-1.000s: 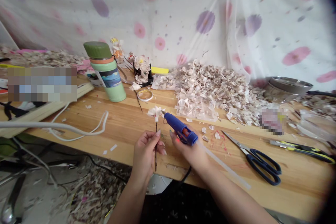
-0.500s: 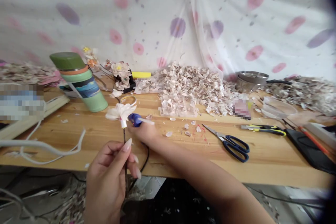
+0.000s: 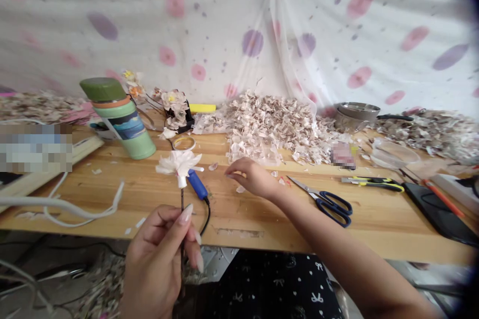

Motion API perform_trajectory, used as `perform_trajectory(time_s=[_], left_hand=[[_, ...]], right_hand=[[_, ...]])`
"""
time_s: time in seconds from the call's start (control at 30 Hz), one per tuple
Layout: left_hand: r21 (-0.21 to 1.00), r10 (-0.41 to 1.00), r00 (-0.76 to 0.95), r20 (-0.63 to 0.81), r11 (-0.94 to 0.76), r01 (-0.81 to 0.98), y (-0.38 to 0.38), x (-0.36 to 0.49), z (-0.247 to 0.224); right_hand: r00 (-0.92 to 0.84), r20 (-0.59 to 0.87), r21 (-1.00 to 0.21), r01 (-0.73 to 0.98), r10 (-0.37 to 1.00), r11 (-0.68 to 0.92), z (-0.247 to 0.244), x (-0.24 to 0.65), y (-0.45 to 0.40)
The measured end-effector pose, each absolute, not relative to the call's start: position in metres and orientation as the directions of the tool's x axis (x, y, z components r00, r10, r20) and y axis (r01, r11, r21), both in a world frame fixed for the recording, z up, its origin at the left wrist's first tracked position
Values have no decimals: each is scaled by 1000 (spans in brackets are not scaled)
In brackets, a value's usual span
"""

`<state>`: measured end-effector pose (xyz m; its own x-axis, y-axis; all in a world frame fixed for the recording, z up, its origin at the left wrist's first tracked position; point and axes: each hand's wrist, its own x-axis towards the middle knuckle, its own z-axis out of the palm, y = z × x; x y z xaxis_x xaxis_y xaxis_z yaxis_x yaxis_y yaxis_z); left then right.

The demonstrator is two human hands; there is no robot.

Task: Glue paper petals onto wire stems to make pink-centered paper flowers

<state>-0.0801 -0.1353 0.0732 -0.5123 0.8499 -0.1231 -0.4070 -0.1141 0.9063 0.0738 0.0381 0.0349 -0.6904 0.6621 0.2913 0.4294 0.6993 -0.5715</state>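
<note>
My left hand point(image 3: 160, 254) pinches a thin dark wire stem, holding a white paper flower point(image 3: 178, 163) upright above the wooden table point(image 3: 262, 214). A blue glue gun point(image 3: 197, 184) lies on the table just behind the flower, its black cord running off the front edge. My right hand point(image 3: 251, 177) hovers over the table with fingers loosely apart and nothing in it, right of the glue gun and close to loose petals point(image 3: 240, 190). A big heap of pale petals point(image 3: 277, 119) lies behind it.
A green thermos point(image 3: 119, 117) stands at the left, with finished flowers point(image 3: 174, 102) and a tape ring point(image 3: 184, 142) nearby. Blue-handled scissors point(image 3: 325, 200) and a yellow-black tool point(image 3: 374, 184) lie at the right. A metal bowl point(image 3: 357, 109) sits at the back right. White cables point(image 3: 75, 207) trail at the left.
My right hand has put the glue gun down on the table and moved right toward the petals. My left hand has raised the flower closer to me.
</note>
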Motion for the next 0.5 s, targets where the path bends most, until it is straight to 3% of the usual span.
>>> perform_trajectory(time_s=[0.13,0.27,0.5], left_hand=[[901,908,-396,-134,-55,-430,-135,-72,71],[908,932,-337,-135,-19,-418,-131,-60,69],[933,927,-362,-101,-38,-358,-115,-42,59]], right_hand=[[-803,233,-521,373,549,768,30,114,42],[-804,207,-529,388,558,755,19,119,38],[-681,243,-720,350,691,599,19,122,30]])
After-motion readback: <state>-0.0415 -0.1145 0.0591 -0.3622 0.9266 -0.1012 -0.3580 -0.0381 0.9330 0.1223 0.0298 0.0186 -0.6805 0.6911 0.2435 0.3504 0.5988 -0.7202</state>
